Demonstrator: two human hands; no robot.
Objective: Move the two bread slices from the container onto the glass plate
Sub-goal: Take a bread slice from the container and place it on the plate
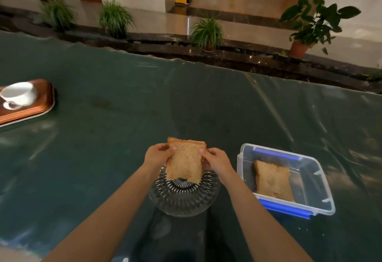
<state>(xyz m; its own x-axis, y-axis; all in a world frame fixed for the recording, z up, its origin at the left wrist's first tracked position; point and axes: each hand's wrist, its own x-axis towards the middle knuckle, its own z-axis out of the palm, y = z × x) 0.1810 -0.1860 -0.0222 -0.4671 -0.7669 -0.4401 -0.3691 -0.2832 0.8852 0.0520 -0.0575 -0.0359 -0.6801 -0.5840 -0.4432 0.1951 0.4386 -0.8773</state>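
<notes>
A brown bread slice (184, 161) hangs tilted above the ribbed glass plate (184, 197), its lower edge close to the plate's far half. My left hand (157, 155) pinches its upper left corner and my right hand (217, 161) pinches its upper right corner. A second bread slice (272, 181) lies flat inside the clear plastic container (318, 183) with blue clips, just right of the plate. Whether the held slice touches the plate is unclear.
A white cup (19, 94) lies tipped on a brown tray (39, 106) at the far left. The table (124, 117) wears a dark green glossy cover. Potted plants (206, 32) stand on the floor beyond the far edge.
</notes>
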